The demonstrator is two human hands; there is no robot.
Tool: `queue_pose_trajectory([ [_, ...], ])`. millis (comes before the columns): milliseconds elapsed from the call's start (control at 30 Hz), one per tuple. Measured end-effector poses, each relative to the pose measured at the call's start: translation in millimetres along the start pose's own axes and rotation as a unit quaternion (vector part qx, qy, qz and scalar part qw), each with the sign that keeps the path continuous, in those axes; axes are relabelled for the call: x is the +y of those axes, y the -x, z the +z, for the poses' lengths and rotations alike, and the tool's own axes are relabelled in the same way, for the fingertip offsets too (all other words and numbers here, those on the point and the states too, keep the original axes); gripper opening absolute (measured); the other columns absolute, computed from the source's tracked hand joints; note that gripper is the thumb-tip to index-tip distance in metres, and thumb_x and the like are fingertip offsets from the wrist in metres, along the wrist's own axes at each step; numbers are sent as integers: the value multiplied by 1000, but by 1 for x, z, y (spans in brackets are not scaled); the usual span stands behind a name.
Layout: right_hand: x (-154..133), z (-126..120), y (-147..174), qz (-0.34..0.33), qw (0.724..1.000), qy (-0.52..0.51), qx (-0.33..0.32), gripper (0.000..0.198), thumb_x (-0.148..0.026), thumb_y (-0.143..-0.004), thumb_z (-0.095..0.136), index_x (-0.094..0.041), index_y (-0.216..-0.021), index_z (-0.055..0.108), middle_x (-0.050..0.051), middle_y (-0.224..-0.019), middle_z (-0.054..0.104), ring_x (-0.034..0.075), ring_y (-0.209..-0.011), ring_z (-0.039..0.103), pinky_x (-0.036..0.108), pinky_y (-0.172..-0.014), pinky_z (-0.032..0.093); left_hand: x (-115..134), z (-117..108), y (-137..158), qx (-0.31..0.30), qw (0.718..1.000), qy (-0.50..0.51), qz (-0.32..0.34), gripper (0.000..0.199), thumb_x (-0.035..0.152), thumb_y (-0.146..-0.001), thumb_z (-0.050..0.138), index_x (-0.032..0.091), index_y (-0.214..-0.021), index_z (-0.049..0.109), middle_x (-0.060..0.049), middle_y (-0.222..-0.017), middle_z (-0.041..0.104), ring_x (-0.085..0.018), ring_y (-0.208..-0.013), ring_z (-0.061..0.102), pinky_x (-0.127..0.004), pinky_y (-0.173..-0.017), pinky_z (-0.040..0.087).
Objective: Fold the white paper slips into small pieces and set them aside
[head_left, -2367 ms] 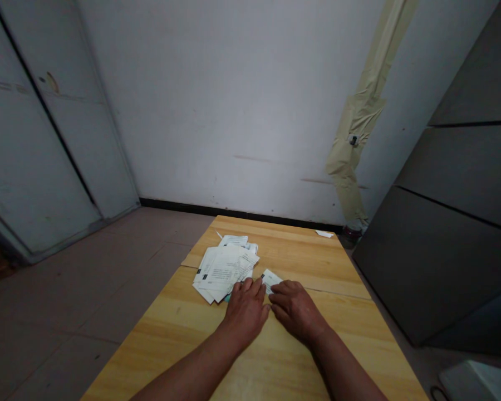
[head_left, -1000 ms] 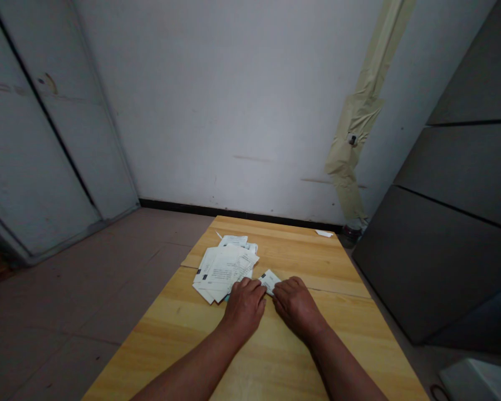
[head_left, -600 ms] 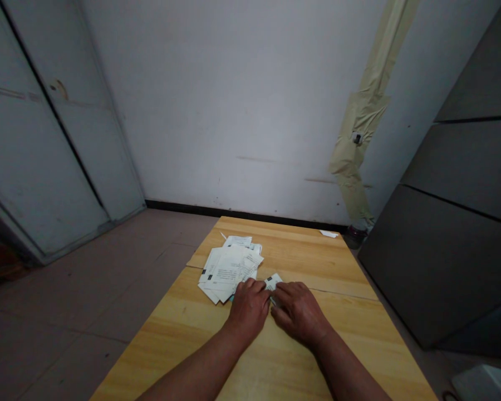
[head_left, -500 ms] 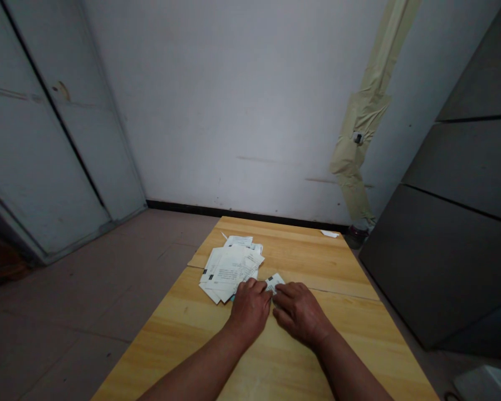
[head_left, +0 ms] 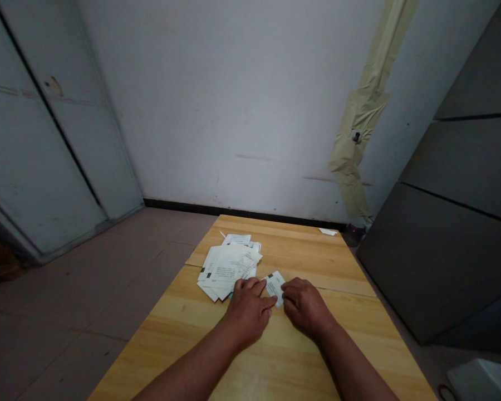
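A small piece of printed paper, with a dark mark at its top edge, lies between my hands on the wooden table, probably folded. My left hand is at its left side, thumb stretched to the lower edge and index finger bent at the upper left. At the right edge, my right hand has its fingers curled and pinched on the paper. Just beyond my left hand is a loose pile of printed paper sheets, with a bit of teal peeking out below it.
The wooden table has a seam across it. A white scrap lies at its far right corner. Behind stands a white wall with a taped strip. Grey panels rise at right; a white box-like object sits lower right.
My hands have moved slightly apart, and more of the small paper shows between them. My left thumb has stretched out to the right. The view has shifted slightly.
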State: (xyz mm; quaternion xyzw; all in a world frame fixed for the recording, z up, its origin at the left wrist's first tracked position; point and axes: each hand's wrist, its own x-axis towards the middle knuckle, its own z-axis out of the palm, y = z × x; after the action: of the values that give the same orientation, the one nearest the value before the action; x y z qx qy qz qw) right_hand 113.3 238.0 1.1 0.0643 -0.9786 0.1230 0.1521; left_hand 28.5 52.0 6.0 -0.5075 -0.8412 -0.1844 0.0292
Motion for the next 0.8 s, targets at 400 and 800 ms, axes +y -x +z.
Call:
queue_pose_trajectory([
  [400,0,-2,-2,27,998,-52,18,22,-11,-80,48,-19,-83,68,7,-98,69,21,-95,57,35,-88,38,-4,13,-4,40,998,44,31,25,30,-82,67,32,-106,72,-6,-129,61,-28,-117,50,-47,-96,36],
  [800,-6,-13,0,15,994,-108,15,25,-28,-77,66,-22,-101,69,8,-117,66,24,-106,56,36,-92,38,-4,13,-9,74,996,42,23,19,21,-86,59,26,-100,71,-4,-110,68,-23,-104,58,-41,-91,42],
])
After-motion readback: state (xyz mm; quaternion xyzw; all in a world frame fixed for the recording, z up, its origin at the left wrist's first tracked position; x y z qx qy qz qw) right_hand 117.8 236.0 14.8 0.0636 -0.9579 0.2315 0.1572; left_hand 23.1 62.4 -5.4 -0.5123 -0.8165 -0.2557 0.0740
